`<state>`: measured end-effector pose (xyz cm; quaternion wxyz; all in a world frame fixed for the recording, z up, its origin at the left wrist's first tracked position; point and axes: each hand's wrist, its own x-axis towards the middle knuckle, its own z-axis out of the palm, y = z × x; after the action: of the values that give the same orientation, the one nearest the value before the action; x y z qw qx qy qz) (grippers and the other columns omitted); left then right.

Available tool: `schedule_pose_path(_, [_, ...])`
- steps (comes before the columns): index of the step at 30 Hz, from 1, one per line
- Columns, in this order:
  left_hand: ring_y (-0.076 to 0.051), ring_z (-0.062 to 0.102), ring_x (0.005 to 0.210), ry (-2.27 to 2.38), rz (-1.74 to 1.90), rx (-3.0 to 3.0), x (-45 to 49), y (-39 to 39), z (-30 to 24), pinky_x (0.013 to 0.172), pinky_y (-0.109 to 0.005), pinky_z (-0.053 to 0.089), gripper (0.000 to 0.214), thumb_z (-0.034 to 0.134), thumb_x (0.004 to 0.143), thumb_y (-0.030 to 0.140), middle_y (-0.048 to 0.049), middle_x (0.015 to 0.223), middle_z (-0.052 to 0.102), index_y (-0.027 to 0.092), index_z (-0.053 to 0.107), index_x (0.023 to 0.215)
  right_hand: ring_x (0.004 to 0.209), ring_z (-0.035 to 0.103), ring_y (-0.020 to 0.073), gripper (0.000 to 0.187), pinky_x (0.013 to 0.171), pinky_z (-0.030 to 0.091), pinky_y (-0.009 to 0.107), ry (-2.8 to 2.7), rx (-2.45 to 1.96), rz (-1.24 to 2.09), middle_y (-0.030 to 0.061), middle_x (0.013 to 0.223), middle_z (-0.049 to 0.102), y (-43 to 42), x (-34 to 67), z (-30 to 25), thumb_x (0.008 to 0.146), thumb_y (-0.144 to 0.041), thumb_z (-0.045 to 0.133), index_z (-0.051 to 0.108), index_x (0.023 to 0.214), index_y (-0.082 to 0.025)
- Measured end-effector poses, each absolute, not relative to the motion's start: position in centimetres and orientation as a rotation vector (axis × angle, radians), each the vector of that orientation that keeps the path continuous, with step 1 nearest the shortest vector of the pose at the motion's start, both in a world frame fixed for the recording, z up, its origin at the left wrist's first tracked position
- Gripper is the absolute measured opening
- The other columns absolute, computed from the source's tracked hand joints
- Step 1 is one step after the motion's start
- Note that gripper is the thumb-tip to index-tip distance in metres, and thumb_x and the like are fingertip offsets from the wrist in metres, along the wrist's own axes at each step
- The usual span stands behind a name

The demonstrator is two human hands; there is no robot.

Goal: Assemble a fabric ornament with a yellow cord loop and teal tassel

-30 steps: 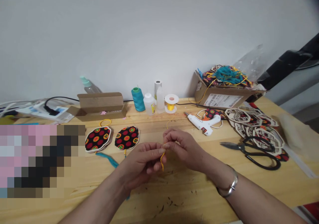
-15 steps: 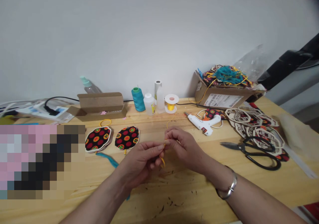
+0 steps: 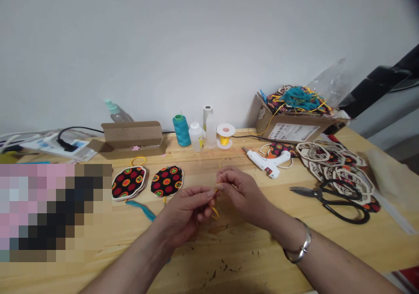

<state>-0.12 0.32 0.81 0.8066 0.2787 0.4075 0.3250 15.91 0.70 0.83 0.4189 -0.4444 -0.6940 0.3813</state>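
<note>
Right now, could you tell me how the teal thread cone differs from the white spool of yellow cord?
The teal thread cone is taller and narrow; the white spool of yellow cord is squat, with wide flanges. Only the spool's cord trails forward. Both stand upright.

cord (image 3: 214, 211): bright yellow. fabric piece (image 3: 166, 181): black ground, red, orange and green round motifs, pale rim. second fabric piece (image 3: 128, 182): same pattern. thread cone (image 3: 181, 130): teal. small reel (image 3: 224, 135): white flanges, yellow winding. glue gun (image 3: 266, 162): white, orange trigger. scissors (image 3: 340, 200): black handles, grey blades. table (image 3: 229, 250): pale honey wood, dark specks. bracelet (image 3: 299, 248): silver. open box (image 3: 131, 138): brown cardboard. tassel (image 3: 140, 207): teal.
</note>
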Motion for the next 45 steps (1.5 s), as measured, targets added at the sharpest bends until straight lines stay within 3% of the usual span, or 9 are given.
schedule_pose_path(9, [-0.001,0.040,0.038,1.004,0.784,0.757,0.1,0.2,0.9,0.036,-0.015,0.019,0.016,0.072,0.061,0.026,0.0025,0.053,0.054,0.011,0.067,0.065,0.073,0.050,0.0129,0.015,0.070,0.040,0.026,-1.695,-1.111,0.973,0.0007,0.074,0.052,0.7,15.8,0.7,0.078,-0.012,0.050,0.050,0.064,-0.018])
schedule_pose_path(22, [-0.005,0.033,0.043,1.153,0.806,0.997,-0.2,0.3,1.5,0.042,-0.018,0.022,0.021,0.067,0.065,0.035,0.0050,0.045,0.045,0.015,0.070,0.065,0.073,0.052,0.0120,0.010,0.069,0.041,0.025,-1.605,-1.135,0.924,-0.0001,0.074,0.054,1.1,14.9,0.1,0.074,-0.014,0.058,0.058,0.065,-0.017])
schedule_pose_path(30, [-0.016,0.054,0.071,1.117,0.855,1.029,-0.4,0.2,1.6,0.065,-0.023,0.039,0.019,0.067,0.066,0.035,-0.0008,0.066,0.063,0.019,0.073,0.075,0.073,0.052,0.0120,0.011,0.068,0.041,0.025,-1.663,-1.171,0.810,0.0000,0.073,0.054,0.7,14.7,1.0,0.077,-0.013,0.055,0.057,0.067,-0.017])
schedule_pose_path(33, [-0.014,0.054,0.066,1.115,0.873,1.056,-0.3,0.1,1.6,0.063,-0.022,0.039,0.018,0.066,0.068,0.034,-0.0009,0.064,0.063,0.017,0.072,0.073,0.072,0.051,0.0121,0.011,0.067,0.041,0.025,-1.715,-1.182,0.754,0.0002,0.073,0.054,0.4,14.6,1.1,0.078,-0.013,0.054,0.056,0.068,-0.017])
schedule_pose_path(36, [-0.008,0.045,0.048,1.074,0.851,1.019,-0.2,0.0,1.6,0.049,-0.019,0.033,0.023,0.064,0.069,0.037,0.0021,0.050,0.054,0.015,0.069,0.072,0.076,0.052,0.0129,0.007,0.070,0.042,0.026,-1.790,-1.207,0.694,0.0019,0.078,0.056,0.5,14.8,1.5,0.080,-0.016,0.053,0.058,0.076,-0.016])
schedule_pose_path(40, [-0.002,0.026,0.038,1.106,0.891,0.890,0.0,0.1,1.7,0.038,-0.016,0.015,0.025,0.069,0.064,0.038,0.0073,0.045,0.041,0.013,0.065,0.068,0.091,0.051,0.0178,0.016,0.081,0.041,0.032,-2.065,-1.415,0.389,0.0079,0.093,0.060,1.4,16.9,3.4,0.082,-0.017,0.050,0.060,0.095,-0.014])
schedule_pose_path(43, [-0.001,0.028,0.038,1.153,0.917,0.834,0.1,0.2,1.9,0.037,-0.016,0.014,0.026,0.072,0.059,0.036,0.0062,0.049,0.044,0.012,0.065,0.066,0.101,0.046,0.0238,0.032,0.081,0.038,0.037,-2.353,-1.668,-0.102,0.0109,0.105,0.058,2.3,20.0,4.7,0.077,-0.002,0.044,0.060,0.101,-0.015])
schedule_pose_path(45, [-0.001,0.029,0.038,1.171,0.920,0.819,0.0,0.4,1.9,0.037,-0.016,0.015,0.027,0.073,0.058,0.036,0.0057,0.049,0.045,0.012,0.065,0.066,0.108,0.040,0.0295,0.039,0.078,0.036,0.041,-2.417,-1.838,-0.366,0.0104,0.116,0.055,2.7,22.2,4.9,0.076,-0.002,0.044,0.056,0.109,-0.018])
